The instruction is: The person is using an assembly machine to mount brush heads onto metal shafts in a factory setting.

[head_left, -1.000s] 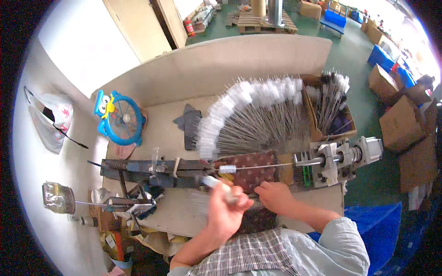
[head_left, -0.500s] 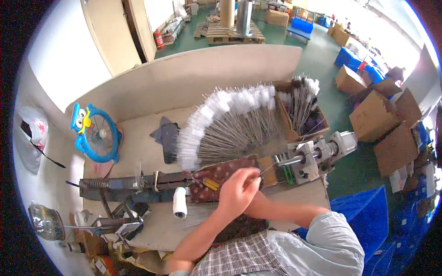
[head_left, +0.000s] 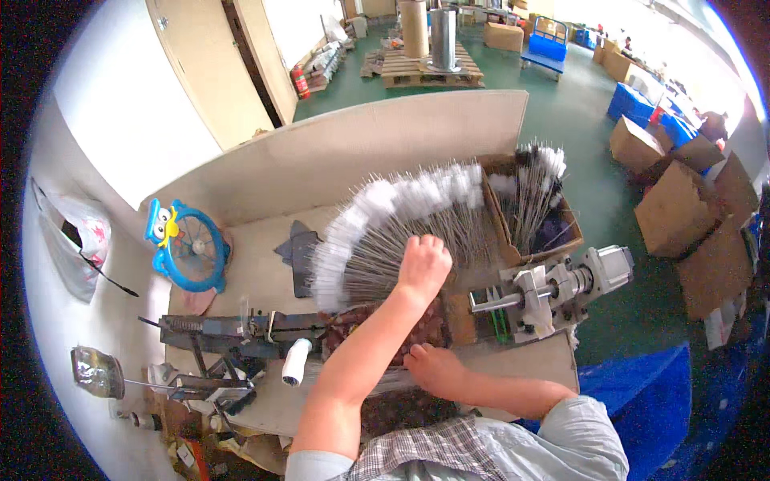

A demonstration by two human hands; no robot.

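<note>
A wide fan of wire-handled brushes [head_left: 401, 240] with white bristle tips lies on the bench. Over its wire handles is my left hand [head_left: 425, 266], fingers curled closed; what they hold, if anything, is hidden. Nearer to me, my right hand [head_left: 434, 369] rests at the front edge of a dark red spotted cloth [head_left: 429, 327], fingers bent together, with their contents hard to see. Beyond the cloth's right side sits a metal clamp device with a rod [head_left: 497, 303]. A white cylindrical piece [head_left: 296, 362] is left of my left forearm.
An open cardboard box [head_left: 501, 212] with more brushes stands at the back right. To the left are a blue cartoon-shaped fan [head_left: 192, 250] and a dark metal fixture [head_left: 216, 327]. A low board [head_left: 345, 144] borders the bench's far side. Blue sheeting [head_left: 642, 401] hangs at right.
My hands were together over the cloth's right part; now they are apart. The left has moved forward over the brush wires, the right back toward the cloth's near edge. The view has shifted slightly.
</note>
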